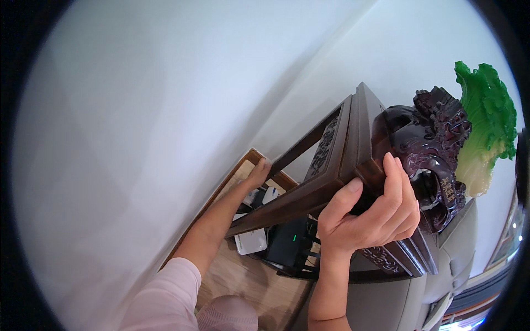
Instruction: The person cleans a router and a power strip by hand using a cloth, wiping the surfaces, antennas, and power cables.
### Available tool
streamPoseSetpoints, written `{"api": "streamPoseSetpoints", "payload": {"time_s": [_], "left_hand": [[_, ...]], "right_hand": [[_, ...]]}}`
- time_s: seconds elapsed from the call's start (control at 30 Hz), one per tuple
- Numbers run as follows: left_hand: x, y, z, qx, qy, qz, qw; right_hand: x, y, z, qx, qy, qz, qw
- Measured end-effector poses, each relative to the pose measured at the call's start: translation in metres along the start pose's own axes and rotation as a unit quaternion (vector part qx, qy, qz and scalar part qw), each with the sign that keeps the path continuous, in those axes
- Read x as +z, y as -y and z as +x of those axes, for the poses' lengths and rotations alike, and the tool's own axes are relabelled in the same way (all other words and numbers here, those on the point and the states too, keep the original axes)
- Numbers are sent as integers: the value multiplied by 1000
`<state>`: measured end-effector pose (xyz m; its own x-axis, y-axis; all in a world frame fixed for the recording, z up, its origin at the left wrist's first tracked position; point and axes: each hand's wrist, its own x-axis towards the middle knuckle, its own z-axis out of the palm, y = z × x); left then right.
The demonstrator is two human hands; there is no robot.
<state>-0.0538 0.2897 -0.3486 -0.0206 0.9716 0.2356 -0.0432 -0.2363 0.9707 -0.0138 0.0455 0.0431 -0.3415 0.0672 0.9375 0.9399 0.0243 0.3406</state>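
Note:
A dark brown wooden stand [265, 212] with carved panels is tilted in view, close to the wall corner. My right hand [375, 215] grips the corner of its top, thumb on one side and fingers over the edge. Low by the skirting, my left hand [258, 173] is closed at a far leg of the stand; its fingertips are partly hidden. On the top sits a glossy dark carved base [428, 149] bearing a green and white cabbage ornament [483, 121]. The base is close to my right fingers.
Under the stand lie a white box-shaped device [251, 241], a black device [287, 243] with a green light and other small devices. White walls [149, 99] rise at left and behind. A grey sofa [381, 298] stands at right. My knee [227, 313] shows above the wooden floor [229, 276].

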Motion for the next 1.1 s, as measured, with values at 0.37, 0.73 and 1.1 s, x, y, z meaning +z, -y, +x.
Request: {"api": "streamPoseSetpoints", "payload": {"time_s": [0.37, 0.73, 1.1], "left_hand": [[2, -113, 5, -279, -38, -182, 942], [-15, -299, 60, 21, 72, -365, 928], [-12, -21, 22, 11, -2, 169, 985]], "right_hand": [[-2, -1, -4, -6, 16, 13, 1000], [0, -2, -3, -3, 6, 26, 1000], [4, 1, -1, 6, -22, 11, 1000]]}}
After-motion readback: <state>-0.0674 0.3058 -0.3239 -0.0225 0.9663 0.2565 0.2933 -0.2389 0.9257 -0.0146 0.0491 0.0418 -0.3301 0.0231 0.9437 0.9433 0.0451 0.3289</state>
